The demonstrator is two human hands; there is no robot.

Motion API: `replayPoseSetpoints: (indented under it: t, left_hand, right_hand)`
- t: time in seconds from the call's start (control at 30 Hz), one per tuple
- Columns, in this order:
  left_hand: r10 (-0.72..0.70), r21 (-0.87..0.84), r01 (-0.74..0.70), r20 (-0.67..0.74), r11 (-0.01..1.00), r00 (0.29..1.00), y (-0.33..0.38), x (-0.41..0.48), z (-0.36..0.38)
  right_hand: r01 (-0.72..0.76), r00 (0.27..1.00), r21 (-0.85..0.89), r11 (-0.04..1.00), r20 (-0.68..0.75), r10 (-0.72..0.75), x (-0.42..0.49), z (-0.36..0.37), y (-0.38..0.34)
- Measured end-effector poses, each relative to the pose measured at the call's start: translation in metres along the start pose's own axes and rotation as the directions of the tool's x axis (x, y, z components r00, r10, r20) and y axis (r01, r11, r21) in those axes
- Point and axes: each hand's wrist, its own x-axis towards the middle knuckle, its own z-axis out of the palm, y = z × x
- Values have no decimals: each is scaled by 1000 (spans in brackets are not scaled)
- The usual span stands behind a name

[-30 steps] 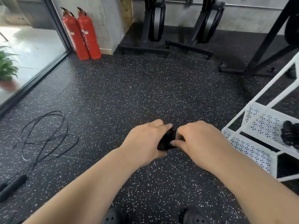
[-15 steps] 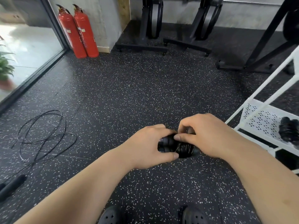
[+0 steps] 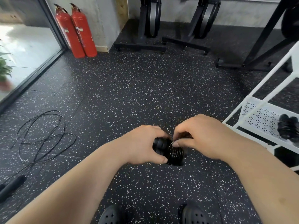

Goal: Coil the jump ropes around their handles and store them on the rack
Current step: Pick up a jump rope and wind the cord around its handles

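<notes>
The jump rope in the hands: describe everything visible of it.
The jump rope is black and glossy, its thin cord wound in tight, even turns around ribbed black handles. The bundle lies roughly level, held above the speckled floor. The left hand grips the handle end, thumb underneath; the right hand pinches the cord atop the coil. Its far end is hidden behind the right hand.

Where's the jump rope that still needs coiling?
Head view, far left: the loose jump rope lies on the floor, between the glass wall and the left hand.
</notes>
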Motion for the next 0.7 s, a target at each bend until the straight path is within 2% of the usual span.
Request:
replayPoseSetpoints:
  t: [0.1, 0.2, 0.33, 0.4, 0.5, 0.57, 0.63, 0.7]
  left_hand:
    - [7, -28, -4, 78, 1000, 997, 1, -1, -4]
    - [41, -151, -23, 112, 988, 993, 1, -4, -12]
    - [10, -389, 17, 68, 921, 998, -1, -10, -25]
    - [-30, -520, 9, -31, 854, 999, 0, -13, -30]
    - [-163, -741, -47, -208, 670, 964, 2, -11, -30]
    - [-266, -883, -112, -255, 456, 930, 5, -7, -24]
    - [-391, -954, -171, -260, 248, 883, 14, -1, -17]
    - [-501, -974, -218, -219, 61, 837, 28, 2, -12]
  right_hand:
    - [15, 999, 160, 987, 34, -21, 1, 1, 4]
    - [1, 999, 398, 917, 40, -18, 2, 0, 9]
    - [-34, 999, 704, 709, 2, 46, 2, -5, 12]
    - [-28, 994, 840, 542, -36, 107, 2, -8, 9]
    - [0, 972, 955, 297, -70, 225, 7, -8, 2]
    - [42, 946, 981, 189, -99, 307, 10, -7, -7]
    - [92, 911, 986, 138, -139, 389, 13, -4, -19]
    - [126, 863, 975, 182, -198, 464, 15, 2, -33]
